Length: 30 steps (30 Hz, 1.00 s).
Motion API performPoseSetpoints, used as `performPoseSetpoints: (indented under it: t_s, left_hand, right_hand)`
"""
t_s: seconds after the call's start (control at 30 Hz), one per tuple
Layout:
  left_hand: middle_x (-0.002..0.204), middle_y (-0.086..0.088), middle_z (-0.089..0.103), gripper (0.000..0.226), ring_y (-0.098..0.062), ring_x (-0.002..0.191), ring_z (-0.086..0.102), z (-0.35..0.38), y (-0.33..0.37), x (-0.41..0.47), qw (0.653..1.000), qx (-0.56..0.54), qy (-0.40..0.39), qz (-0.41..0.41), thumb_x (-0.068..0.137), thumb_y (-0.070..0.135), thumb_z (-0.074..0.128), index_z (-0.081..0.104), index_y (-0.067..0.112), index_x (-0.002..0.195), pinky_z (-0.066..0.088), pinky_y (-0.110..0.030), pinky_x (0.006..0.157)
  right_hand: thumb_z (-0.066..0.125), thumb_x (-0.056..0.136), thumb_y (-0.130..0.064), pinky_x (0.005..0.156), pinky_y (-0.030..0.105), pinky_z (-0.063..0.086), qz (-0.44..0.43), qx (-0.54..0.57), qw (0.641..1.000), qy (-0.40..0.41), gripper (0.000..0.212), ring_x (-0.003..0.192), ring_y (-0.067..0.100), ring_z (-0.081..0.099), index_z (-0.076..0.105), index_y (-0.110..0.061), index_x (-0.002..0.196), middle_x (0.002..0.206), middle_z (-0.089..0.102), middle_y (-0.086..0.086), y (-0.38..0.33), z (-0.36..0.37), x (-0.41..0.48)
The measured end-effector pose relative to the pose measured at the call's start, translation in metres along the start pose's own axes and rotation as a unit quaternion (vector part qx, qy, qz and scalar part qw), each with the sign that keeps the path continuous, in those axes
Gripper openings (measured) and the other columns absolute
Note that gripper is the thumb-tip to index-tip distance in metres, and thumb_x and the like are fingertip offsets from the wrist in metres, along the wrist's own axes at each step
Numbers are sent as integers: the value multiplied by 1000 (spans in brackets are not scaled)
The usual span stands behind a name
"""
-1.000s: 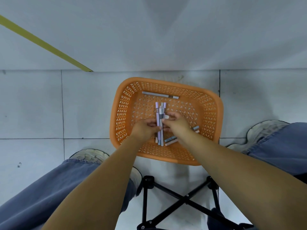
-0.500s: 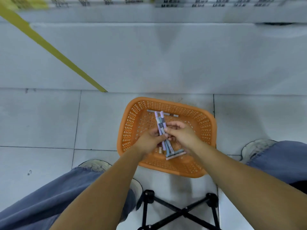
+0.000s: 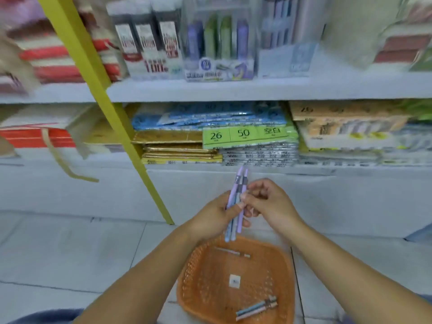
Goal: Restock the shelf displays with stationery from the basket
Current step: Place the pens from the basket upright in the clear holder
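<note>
we are holding a small bundle of slim lilac and pale blue plastic pens point(image 3: 236, 206) up in front of the shelves, tips pointing steeply upward. our left hand point(image 3: 216, 217) is wrapped around the middle of the bundle, thumb pressed across the smooth barrels. our right hand point(image 3: 268, 204) is just beside it with fingers curled, and its fingertips point(image 3: 244, 196) pinch at the barrels near the grey band on one pen.

below our hands, on the pale tiled floor point(image 3: 70, 253), sits the orange plastic basket with a woven lattice wall point(image 3: 187, 288). inside it we see a thin grey-and-white pen point(image 3: 232, 252) lying near the far side, a small square white tag point(image 3: 234, 281) on the mesh bottom, and a pair of pale blue and pink pens point(image 3: 257, 308) lying together near the front right corner.

ahead of us is a white shelf unit with a flat painted board point(image 3: 257, 90) across the middle. on the lower level lie stacks of glossy gold foil packets point(image 3: 177, 148), blue patterned packets point(image 3: 198, 118) and a green label strip with printed numbers point(image 3: 245, 135). on the upper level stands a clear plastic display pack of purple and green pens point(image 3: 219, 43), next to tall white-and-dark boxes point(image 3: 147, 38). a yellow strip point(image 3: 105, 106) runs slanting down across the shelves to the floor. much of the picture is blurred, so finer print cannot be read.
</note>
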<state>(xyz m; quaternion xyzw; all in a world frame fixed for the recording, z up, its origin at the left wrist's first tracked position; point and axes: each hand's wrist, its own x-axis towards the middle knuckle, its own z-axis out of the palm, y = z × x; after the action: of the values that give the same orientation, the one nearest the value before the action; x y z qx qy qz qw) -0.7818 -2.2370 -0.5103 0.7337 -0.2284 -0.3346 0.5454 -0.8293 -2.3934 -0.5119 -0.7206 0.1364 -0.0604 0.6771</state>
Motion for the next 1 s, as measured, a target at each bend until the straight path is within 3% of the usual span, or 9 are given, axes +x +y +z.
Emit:
performPoseSetpoints:
  t_s: [0.13,0.3,0.37,0.43,0.5,0.63,0.83,0.93,1.0]
  left_hand:
    - [111,-4,72,25,-21,96,73,-14,83,-10,998,-15,-18,57,105,23,46,54,33,127,57,-24,76]
    - [111,-2,74,25,-21,97,74,-24,166,-6,993,12,0,117,105,27,47,55,27,129,59,-37,86]
    - [112,-3,73,25,-21,96,74,-28,189,0,990,-9,15,140,105,25,47,53,23,129,60,-38,84]
    - [103,0,75,22,-17,88,74,-32,206,7,985,-44,40,163,106,22,46,54,18,125,60,-31,74]
    - [91,6,74,18,-9,74,70,-36,217,15,979,-47,81,181,106,24,45,54,16,119,56,-21,66]
    - [89,7,71,15,-7,65,60,-38,225,35,967,-63,133,210,106,24,43,56,17,111,52,-20,64]
    - [56,12,54,25,-6,54,51,-46,213,53,964,-38,173,197,105,32,43,59,16,96,49,-24,61]
    - [57,14,56,22,-5,55,52,-48,211,58,962,-53,174,205,105,30,43,59,15,102,50,-18,59]
    - [62,15,61,19,-4,57,53,-46,210,59,960,-77,168,208,105,28,43,58,17,108,51,-17,60]
  right_hand:
    - [68,84,1,55,28,49,-98,4,995,6,39,55,17,60,49,-22,110,73,63,8,-80,-16,-2]
    - [63,85,1,55,20,51,-209,-7,977,46,61,59,14,64,44,-41,124,75,65,6,-162,-37,2]
    - [63,87,-3,57,22,53,-239,-3,970,52,62,68,16,68,44,-48,124,80,65,7,-192,-49,7]
    - [64,86,-5,57,23,53,-276,-8,958,74,59,70,16,68,44,-48,121,82,66,3,-222,-61,15]
    - [65,84,-3,55,22,52,-325,-11,939,114,55,66,15,67,44,-44,115,82,64,1,-249,-73,25]
    - [59,84,-1,57,24,52,-415,-25,896,155,46,68,27,64,38,-37,102,89,59,4,-289,-86,46]
    - [59,87,-5,66,37,55,-431,-132,875,174,47,78,23,66,40,-46,98,85,61,-2,-304,-100,75]
    - [61,87,-4,71,47,58,-400,-183,888,134,40,78,21,66,40,-37,100,90,61,2,-299,-98,89]
    - [62,87,-5,69,43,58,-391,-214,888,115,42,76,18,65,39,-40,96,92,60,1,-295,-93,94]
